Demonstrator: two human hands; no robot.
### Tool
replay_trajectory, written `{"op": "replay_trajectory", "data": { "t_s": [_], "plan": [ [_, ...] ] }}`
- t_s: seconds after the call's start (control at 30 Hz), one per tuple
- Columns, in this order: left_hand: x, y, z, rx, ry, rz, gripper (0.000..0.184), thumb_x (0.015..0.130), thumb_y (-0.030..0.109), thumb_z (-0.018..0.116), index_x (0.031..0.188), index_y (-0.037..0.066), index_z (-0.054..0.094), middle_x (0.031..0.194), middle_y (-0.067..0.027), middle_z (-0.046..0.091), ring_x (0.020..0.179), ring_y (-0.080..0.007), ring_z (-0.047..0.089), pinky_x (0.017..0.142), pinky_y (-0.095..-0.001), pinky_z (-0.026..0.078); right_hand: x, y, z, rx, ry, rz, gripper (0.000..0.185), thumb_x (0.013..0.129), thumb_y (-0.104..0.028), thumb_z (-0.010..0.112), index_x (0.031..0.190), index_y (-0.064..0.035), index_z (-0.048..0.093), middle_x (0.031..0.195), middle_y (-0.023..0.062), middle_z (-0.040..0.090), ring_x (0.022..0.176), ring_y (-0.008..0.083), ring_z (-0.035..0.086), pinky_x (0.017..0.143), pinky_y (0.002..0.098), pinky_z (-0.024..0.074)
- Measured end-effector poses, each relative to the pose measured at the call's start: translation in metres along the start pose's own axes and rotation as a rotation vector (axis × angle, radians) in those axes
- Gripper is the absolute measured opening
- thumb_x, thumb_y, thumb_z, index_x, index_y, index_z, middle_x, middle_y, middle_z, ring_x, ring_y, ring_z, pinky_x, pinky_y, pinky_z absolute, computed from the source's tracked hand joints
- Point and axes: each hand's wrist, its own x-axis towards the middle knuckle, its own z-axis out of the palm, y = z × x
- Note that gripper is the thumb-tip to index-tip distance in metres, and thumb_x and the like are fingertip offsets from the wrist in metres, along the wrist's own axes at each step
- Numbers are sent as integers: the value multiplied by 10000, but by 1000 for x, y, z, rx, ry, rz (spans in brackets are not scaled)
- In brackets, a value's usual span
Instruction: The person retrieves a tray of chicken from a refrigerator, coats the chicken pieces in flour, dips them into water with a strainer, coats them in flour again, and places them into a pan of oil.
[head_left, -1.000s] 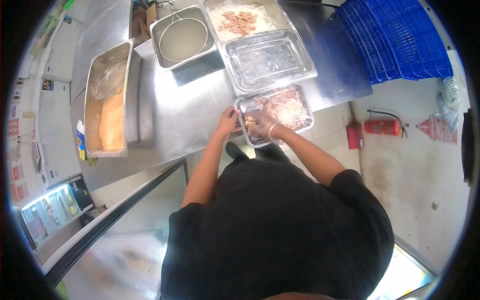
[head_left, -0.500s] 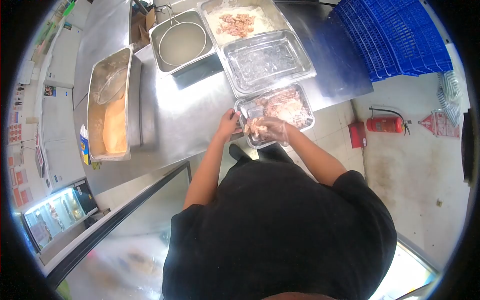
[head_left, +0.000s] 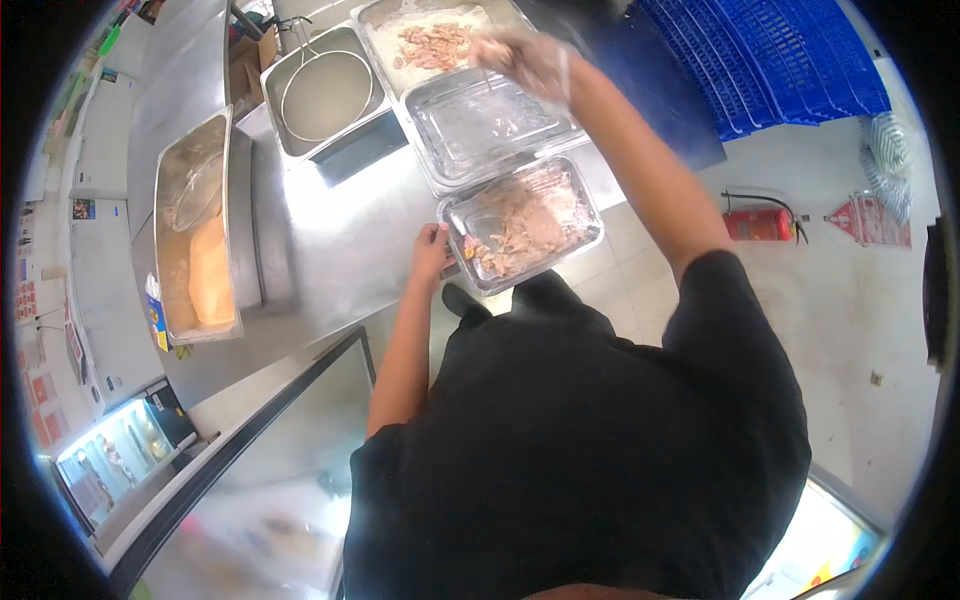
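My left hand (head_left: 430, 252) is closed on the left rim of a clear tray (head_left: 592, 238) at the counter's front edge. Pale raw meat pieces (head_left: 520, 230) lie in that tray. My right hand (head_left: 528, 65), in a clear plastic glove, is raised at the right edge of a metal pan of white flour (head_left: 390, 40). Its fingers are closed around pale meat pieces, partly blurred. More meat strips (head_left: 435, 46) rest on the flour. Between the two stands a shallow, flour-dusted tray (head_left: 480, 125), partly under my right hand.
Left of the flour pan, a round wire strainer (head_left: 325, 97) sits in a metal pan (head_left: 272, 95). A deep pan (head_left: 235, 290) with orange powder (head_left: 210, 270) stands further left. Stacked blue crates (head_left: 765, 65) are at right, with a fire extinguisher (head_left: 757, 224) by the wall.
My right hand has lifted from the clear meat tray and moved up and away to the flour pan, carrying meat. My left hand stays on the tray's rim. The view has shifted slightly.
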Motion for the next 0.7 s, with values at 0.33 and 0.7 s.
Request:
{"op": "replay_trajectory", "data": {
  "t_s": [0.33, 0.7],
  "plan": [
    [-39, -26, 45, 73, 432, 257, 249, 946, 201, 630, 1102, 16, 575, 1050, -92, 634, 932, -192, 611, 805, -340, 493, 146, -8, -55, -318, 323, -157, 446, 941, -231, 666, 1311, -13, 547, 1197, 130, 660, 1081, 192, 657, 991, 293, 528],
    [-61, -38, 90, 182, 692, 264, 382, 943, 211, 630, 1256, -5, 596, 1154, -166, 670, 1021, -254, 659, 845, -374, 523, -91, 91, -70, -1072, -830, 21, 441, 912, -222, 659, 1331, -104, 586, 1286, 102, 650, 1154, 234, 626, 1001, 378, 484]
  ]
}}
